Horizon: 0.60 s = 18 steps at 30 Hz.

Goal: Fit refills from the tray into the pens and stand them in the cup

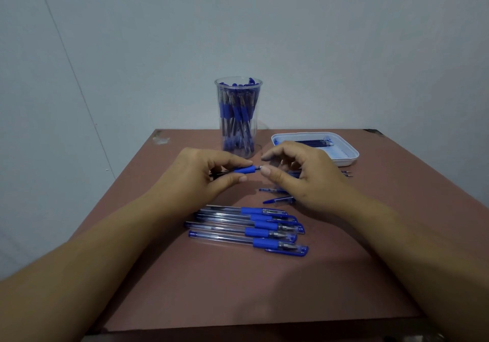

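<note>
Above the table's [185, 288] middle, the left hand [201, 172] pinches a pen [244, 169]; the right hand [299, 180] curls loosely at its tip, gripping nothing. 5 pens [248, 226] lie nearer, cup [238, 117] and tray [344, 158] near the far edge, the front bare.

A single head-worn view looks forward and down, close over the table [264, 288], facing the wall [264, 24]
</note>
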Tool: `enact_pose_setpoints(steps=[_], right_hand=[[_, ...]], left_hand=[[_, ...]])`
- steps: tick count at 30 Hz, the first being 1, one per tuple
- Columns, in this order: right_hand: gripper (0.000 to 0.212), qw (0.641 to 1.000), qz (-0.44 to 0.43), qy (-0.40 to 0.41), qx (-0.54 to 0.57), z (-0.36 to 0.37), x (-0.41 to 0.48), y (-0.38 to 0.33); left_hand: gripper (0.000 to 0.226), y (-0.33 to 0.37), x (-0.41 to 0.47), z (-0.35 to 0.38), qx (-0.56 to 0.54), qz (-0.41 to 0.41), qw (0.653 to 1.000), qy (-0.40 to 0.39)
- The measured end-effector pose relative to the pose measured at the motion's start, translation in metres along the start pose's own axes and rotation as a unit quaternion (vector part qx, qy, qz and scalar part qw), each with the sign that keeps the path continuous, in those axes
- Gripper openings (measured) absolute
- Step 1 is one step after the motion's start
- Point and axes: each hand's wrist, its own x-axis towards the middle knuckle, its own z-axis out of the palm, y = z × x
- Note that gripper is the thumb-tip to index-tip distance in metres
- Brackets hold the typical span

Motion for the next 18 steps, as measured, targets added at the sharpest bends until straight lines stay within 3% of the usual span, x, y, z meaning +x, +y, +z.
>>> enact_pose_setpoints(steps=[2, 7, 12, 18], right_hand=[[0.003, 1.0, -0.017, -0.003, -0.016, 0.0008, 0.001, 0.0003], [0.017, 1.0, -0.021, 0.006, -0.01, -0.0004, -0.002, -0.0024], [0.004, 1.0, -0.011, -0.005, -0.007, 0.0005, -0.0005, 0.0004], [0.012, 1.0, 0.007, -0.005, 0.012, 0.0001, -0.0016, -0.0002]], left_hand=[[0.028, 0.0, -0.0001, -0.0001, 0.005, 0.002, 1.0, -0.003], [0.029, -0.0001, -0.0001, -0.0007, 0.008, 0.001, 1.0, -0.01], [0.028, 0.0013, -0.0004, -0.0003, 0.011, 0.0, 1.0, -0.012], [0.028, -0.0021, -0.0002, 0.0001, 0.014, -0.003, 1.0, -0.02]])
